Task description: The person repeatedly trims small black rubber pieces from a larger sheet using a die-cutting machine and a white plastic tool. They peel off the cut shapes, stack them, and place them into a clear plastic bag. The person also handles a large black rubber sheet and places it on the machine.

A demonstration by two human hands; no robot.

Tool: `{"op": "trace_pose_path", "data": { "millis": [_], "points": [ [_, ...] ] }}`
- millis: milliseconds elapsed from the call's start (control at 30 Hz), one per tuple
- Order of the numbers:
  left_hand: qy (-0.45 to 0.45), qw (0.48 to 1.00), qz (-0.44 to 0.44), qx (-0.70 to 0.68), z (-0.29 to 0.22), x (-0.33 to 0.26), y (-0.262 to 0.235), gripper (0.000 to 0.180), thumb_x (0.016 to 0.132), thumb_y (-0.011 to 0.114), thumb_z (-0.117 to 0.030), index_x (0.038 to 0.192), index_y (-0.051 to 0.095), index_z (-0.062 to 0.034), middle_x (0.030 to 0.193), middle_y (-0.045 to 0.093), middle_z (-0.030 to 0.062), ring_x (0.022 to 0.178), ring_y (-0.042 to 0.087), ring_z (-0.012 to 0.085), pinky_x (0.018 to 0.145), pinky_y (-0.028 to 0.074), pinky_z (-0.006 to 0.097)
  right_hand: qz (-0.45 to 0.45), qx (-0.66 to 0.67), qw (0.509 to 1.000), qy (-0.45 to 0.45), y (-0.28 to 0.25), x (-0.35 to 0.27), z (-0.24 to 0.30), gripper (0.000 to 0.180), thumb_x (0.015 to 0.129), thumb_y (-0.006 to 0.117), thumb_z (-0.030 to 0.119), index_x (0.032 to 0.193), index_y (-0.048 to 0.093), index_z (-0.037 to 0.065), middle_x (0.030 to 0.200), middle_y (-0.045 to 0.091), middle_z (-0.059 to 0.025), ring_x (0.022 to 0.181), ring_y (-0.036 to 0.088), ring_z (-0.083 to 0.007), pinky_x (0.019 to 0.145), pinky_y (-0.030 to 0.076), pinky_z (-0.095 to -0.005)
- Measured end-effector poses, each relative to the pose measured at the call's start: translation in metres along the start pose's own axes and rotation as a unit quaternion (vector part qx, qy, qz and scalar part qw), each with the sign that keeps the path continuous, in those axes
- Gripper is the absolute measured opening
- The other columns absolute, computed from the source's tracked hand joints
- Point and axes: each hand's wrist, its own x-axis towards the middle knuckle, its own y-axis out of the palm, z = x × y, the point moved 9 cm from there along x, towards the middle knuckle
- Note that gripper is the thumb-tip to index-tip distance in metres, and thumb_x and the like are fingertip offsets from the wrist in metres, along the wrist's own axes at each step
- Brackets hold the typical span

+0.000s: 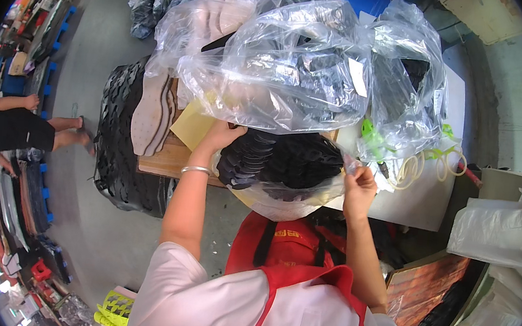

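In front of me is a clear plastic bag [281, 209] with its mouth spread. Inside it lie stacked thin black curved pieces [290, 163], packed in overlapping rows. My right hand [360, 184] pinches the bag's rim on the right side. At the far left of the opening, my left hand [222, 134] has its fingers closed at the bag's edge, partly hidden beside the black pieces. A yellow sheet [198, 122] lies under and beyond the left hand. A large filled clear bag [298, 64] with dark contents sits just beyond the opening.
Pale insole-shaped sheets [152, 118] are stacked at left, beside black cut-out sheets [118, 140]. Another clear bag [405, 83] stands far right, near green-handled scissors [376, 141] and cream rings [411, 170]. White bags [498, 232] hang at right. A person in black [11, 125] is at far left.
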Motion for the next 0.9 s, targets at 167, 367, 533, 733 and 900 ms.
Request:
{"op": "trace_pose_path", "data": {
  "millis": [167,367,533,733,900],
  "points": [
    [-0.055,0.995,0.068,0.051,0.003,-0.010,-0.011,0.032,0.085,0.065,-0.013,0.113,0.060,0.0012,0.099,0.063,0.0070,0.082,0.057,0.0152,0.076,0.047,0.031,0.041,0.263,0.947,0.178,0.001,-0.011,-0.004,0.026,0.081,0.050,-0.008,0.101,0.046,0.009,0.114,0.061,-0.0185,0.066,0.057,-0.0169,0.065,0.047,-0.0283],
    [0.016,0.997,-0.069,0.043,-0.030,-0.013,-0.040,0.030,0.087,0.066,-0.026,0.104,0.065,-0.0014,0.085,0.066,0.0119,0.079,0.062,0.0237,0.073,0.048,0.036,0.078,0.380,0.903,0.184,-0.010,-0.025,0.002,0.048,0.075,0.055,0.000,0.122,0.052,0.009,0.124,0.058,-0.0115,0.059,0.042,-0.0114,0.062,0.039,-0.0252],
    [0.197,0.915,-0.058,0.349,-0.112,-0.026,-0.032,0.034,0.087,0.064,-0.030,0.110,0.064,-0.0053,0.094,0.067,0.0188,0.088,0.064,0.0360,0.076,0.050,0.042,0.052,0.398,0.901,0.165,-0.022,-0.016,0.018,0.051,0.074,0.055,-0.001,0.125,0.053,0.008,0.126,0.058,-0.0085,0.061,0.042,-0.0117,0.063,0.038,-0.0257],
    [0.223,0.847,-0.236,0.420,-0.155,-0.034,-0.043,0.016,0.086,0.061,-0.017,0.088,0.067,-0.0024,0.083,0.066,0.0199,0.077,0.064,0.0372,0.068,0.050,0.046,0.128,0.436,0.881,0.132,-0.013,-0.022,0.049,0.052,0.075,0.051,-0.004,0.125,0.054,0.009,0.129,0.056,-0.0105,0.060,0.040,-0.0108,0.060,0.036,-0.0254],
    [0.230,0.796,-0.308,0.467,-0.158,-0.056,-0.040,0.016,0.084,0.066,-0.022,0.089,0.072,-0.0072,0.082,0.068,0.0165,0.067,0.065,0.0342,0.060,0.052,0.044,0.085,0.407,0.900,0.131,-0.025,-0.033,0.058,0.051,0.077,0.051,-0.005,0.125,0.053,0.010,0.130,0.055,-0.0135,0.064,0.047,-0.0118,0.062,0.042,-0.0247]
  ]
}}
